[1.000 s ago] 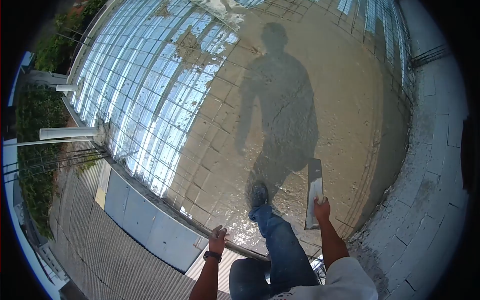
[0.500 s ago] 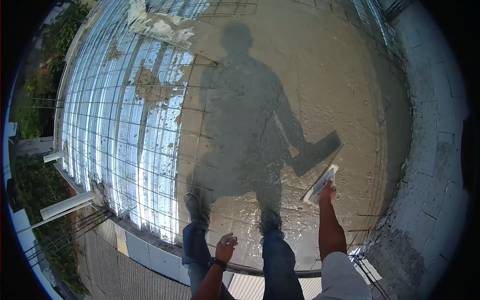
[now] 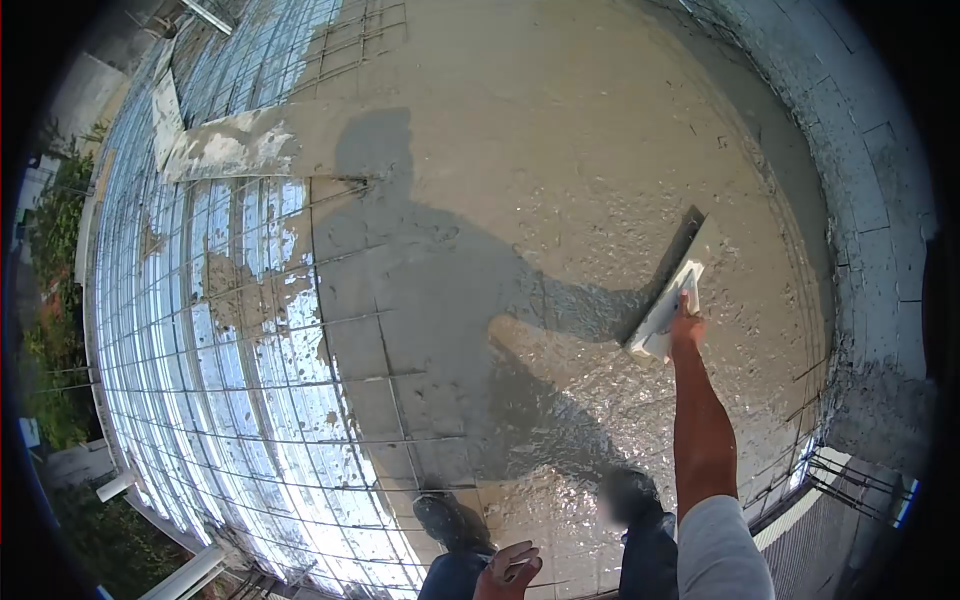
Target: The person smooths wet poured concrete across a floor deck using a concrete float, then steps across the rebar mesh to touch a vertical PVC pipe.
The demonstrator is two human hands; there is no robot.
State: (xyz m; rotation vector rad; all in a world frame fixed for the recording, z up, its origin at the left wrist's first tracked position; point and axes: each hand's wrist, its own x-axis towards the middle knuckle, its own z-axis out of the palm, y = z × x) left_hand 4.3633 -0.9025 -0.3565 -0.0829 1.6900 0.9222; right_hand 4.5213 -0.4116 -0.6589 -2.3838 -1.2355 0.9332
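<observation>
My right hand [image 3: 688, 328] is wrapped round the handle of a long pale float [image 3: 668, 312], whose blade lies against the wet concrete [image 3: 570, 120] at right of centre. Low in the view, my left hand [image 3: 512, 568] hangs between my two boots with its fingers partly curled and apart, holding nothing. Both dark boots, the left one [image 3: 445, 518] and a blurred right one [image 3: 632, 495], stand at the near side of the concrete. My shadow stretches over the wet surface.
Shiny metal decking [image 3: 230, 340] under a rebar grid [image 3: 390, 370] spans the left. A concrete-smeared board [image 3: 235, 145] lies at the upper left. Along the right runs a grey block wall [image 3: 860, 190]. Rebar ends [image 3: 855, 485] jut out at the lower right, and white pipes at the lower left.
The float in my right hand has moved forward over the concrete and is now against it. My left hand is lower in view. The view has shifted, and both boots appear further right.
</observation>
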